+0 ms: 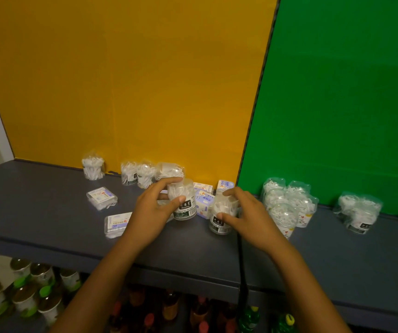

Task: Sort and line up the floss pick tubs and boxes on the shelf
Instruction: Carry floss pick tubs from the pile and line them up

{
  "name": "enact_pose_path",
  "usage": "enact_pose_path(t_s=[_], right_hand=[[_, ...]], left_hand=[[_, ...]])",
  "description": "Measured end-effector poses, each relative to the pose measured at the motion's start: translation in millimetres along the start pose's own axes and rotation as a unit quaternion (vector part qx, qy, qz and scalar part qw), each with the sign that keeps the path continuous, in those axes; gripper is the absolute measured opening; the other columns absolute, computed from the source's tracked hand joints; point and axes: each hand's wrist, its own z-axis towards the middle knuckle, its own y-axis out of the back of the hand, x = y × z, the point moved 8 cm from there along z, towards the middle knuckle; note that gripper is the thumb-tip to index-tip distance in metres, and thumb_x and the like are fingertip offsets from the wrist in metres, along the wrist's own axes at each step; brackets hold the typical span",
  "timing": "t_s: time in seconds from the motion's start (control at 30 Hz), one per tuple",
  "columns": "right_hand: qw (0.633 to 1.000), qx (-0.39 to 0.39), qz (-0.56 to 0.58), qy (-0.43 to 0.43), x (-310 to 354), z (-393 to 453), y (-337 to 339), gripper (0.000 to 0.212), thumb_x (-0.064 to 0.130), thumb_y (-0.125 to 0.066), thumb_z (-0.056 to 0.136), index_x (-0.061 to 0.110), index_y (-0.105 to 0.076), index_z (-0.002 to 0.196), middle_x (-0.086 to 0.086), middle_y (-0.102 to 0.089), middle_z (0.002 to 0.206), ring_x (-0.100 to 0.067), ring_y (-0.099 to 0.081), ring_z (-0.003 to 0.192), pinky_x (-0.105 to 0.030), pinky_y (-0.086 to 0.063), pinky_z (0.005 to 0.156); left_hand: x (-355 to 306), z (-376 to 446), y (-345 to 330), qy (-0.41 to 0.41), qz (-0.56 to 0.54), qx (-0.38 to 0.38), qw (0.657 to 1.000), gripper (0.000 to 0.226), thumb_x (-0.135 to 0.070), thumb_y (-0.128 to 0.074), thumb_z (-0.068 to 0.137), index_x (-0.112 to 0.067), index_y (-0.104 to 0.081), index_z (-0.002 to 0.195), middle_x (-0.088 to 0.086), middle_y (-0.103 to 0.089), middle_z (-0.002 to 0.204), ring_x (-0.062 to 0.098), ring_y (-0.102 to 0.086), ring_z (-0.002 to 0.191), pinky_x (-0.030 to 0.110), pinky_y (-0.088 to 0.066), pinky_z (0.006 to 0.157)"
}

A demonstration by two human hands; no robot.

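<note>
The dark grey shelf [49, 212] runs wide across the view, backed by a yellow panel [121, 80] and a green panel [349, 92], with open room along its front strip and at the far left. A bunched cluster of tubs [286, 203] stands on the right under the green, a looser row of tubs [142, 173] against the yellow, and purple-and-white boxes [204, 200] sit jumbled between the two hands. Two flat clear cases [101, 197] lie on the left, one of them close to the front edge.

The left hand [151, 212] has its grip curled round a labelled tub [183, 200], which looks lifted or tilted off the shelf. The right hand [246, 217] pinches a second tub [222, 216] from above, standing on the shelf.

To my eye, both tubs belong with the back row, so I'd carry them upright, labels forward, and set them down touching their neighbours. The boxes crowd that path; going over them seems safer than pushing through. The front edge is near the right tub, so sliding forward risks a drop.
</note>
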Motion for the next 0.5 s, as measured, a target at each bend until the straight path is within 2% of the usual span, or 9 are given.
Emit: enact_pose_path(t_s=[0.1, 0.2, 0.27, 0.37, 0.43, 0.5], right_hand=[[0.998, -0.046, 0.052, -0.007, -10.0, -16.4, 36.7, 0.043, 0.039, -0.074, 0.081, 0.033, -0.053, 0.119, 0.007, -0.057, 0.117, -0.008, -0.054, 0.103, -0.029, -0.047, 0.084], [0.990, -0.094, 0.099, -0.023, -24.0, -42.5, 73.0, 0.040, 0.035, -0.075, 0.081, 0.031, -0.057, 0.117, 0.010, -0.059, 0.115, -0.001, -0.055, 0.102, -0.027, -0.051, 0.081], [0.985, -0.113, 0.125, -0.044, -37.2, -65.1, 94.9, 0.040, 0.033, -0.075, 0.081, 0.031, -0.058, 0.116, 0.009, -0.059, 0.117, -0.001, -0.055, 0.103, -0.026, -0.052, 0.080], [0.977, -0.135, 0.149, -0.069, -59.4, -103.0, 128.4, 0.041, 0.032, -0.076, 0.080, 0.032, -0.059, 0.116, 0.010, -0.060, 0.119, -0.003, -0.057, 0.105, -0.028, -0.053, 0.082], [0.973, -0.154, 0.153, -0.079, -72.5, -127.4, 151.4, 0.042, 0.031, -0.077, 0.080, 0.032, -0.059, 0.118, 0.011, -0.059, 0.120, 0.000, -0.056, 0.105, -0.023, -0.052, 0.082], [0.969, -0.177, 0.148, -0.085, -84.4, -150.4, 174.8, 0.043, 0.029, -0.077, 0.080, 0.032, -0.059, 0.119, 0.013, -0.059, 0.120, 0.004, -0.055, 0.105, -0.016, -0.049, 0.080]], left_hand=[[-23.2, -2.9, -18.2, -0.007, -0.015, 0.000, 1.000, 0.036, -0.025, -0.069, 0.087, -0.039, -0.058, 0.118, -0.017, -0.059, 0.115, -0.004, -0.061, 0.095, 0.019, -0.052, 0.076], [-42.6, -10.9, -45.3, -0.005, -0.043, 0.005, 0.999, 0.038, -0.027, -0.070, 0.085, -0.038, -0.056, 0.119, -0.016, -0.059, 0.115, -0.001, -0.062, 0.096, 0.022, -0.052, 0.076], [-54.3, -20.2, -65.2, -0.003, -0.055, 0.000, 0.998, 0.039, -0.026, -0.070, 0.084, -0.034, -0.055, 0.119, -0.018, -0.060, 0.111, -0.005, -0.061, 0.094, 0.020, -0.051, 0.077], [-71.1, -39.6, -95.3, 0.012, -0.094, -0.014, 0.995, 0.038, -0.019, -0.070, 0.085, -0.024, -0.055, 0.120, -0.018, -0.059, 0.107, -0.013, -0.059, 0.088, 0.011, -0.050, 0.071], [-82.3, -52.5, -118.8, 0.018, -0.120, -0.003, 0.993, 0.038, -0.018, -0.069, 0.084, -0.021, -0.055, 0.119, -0.011, -0.061, 0.110, -0.007, -0.061, 0.091, 0.015, -0.052, 0.074], [-95.9, -65.6, -144.3, 0.013, -0.128, 0.019, 0.991, 0.038, -0.019, -0.070, 0.083, -0.021, -0.055, 0.118, -0.012, -0.061, 0.112, -0.006, -0.061, 0.094, 0.018, -0.051, 0.077]])
